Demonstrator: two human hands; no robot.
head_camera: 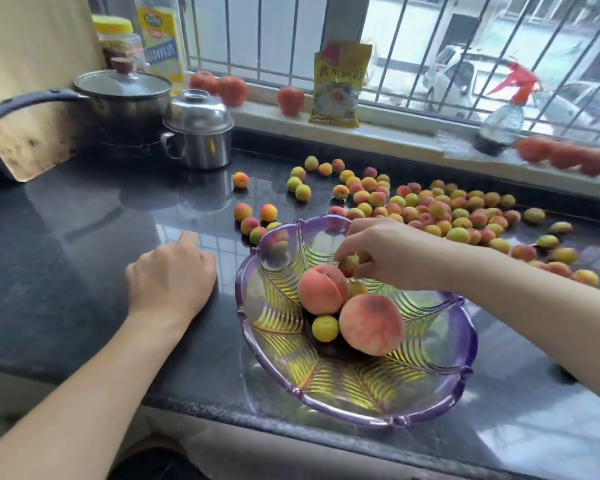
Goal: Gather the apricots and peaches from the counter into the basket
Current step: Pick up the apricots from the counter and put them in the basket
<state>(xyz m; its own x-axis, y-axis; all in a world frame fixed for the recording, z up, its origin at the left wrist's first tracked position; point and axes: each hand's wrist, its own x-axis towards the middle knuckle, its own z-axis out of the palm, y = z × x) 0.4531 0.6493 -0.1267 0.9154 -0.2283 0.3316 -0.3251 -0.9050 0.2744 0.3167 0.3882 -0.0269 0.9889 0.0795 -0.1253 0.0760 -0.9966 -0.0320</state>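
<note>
Over the purple glass basket [463, 344], my right hand [392, 252] was hanging with its fingers [343, 249] curled around a small apricot [349, 265], held just above the fruit already inside. My left hand [174, 275] lay on the dark tabletop [66, 237] beside the basket, fingers loosely bent and holding nothing.

In my judgement the work was only at the beginning. Inside the basket I counted two peaches [371, 323], touching each other near the middle, one yellow apricot [325, 328] in front of them, and another apricot partly hidden behind them. That was all, except the one in my fingers.

What was left was much more. A big scatter of apricots [440, 211] covered the tabletop behind and to the right of the basket, many of them touching, and a few more [253, 218] lay near its far-left rim. On the window ledge stood several larger red fruits [290, 100], and more [565, 155] at the far right; they were blurred, so I could not tell for sure if they were peaches to gather. The next step, I thought, was to let the apricot down gently, because it could roll on the ribbed glass.
</note>
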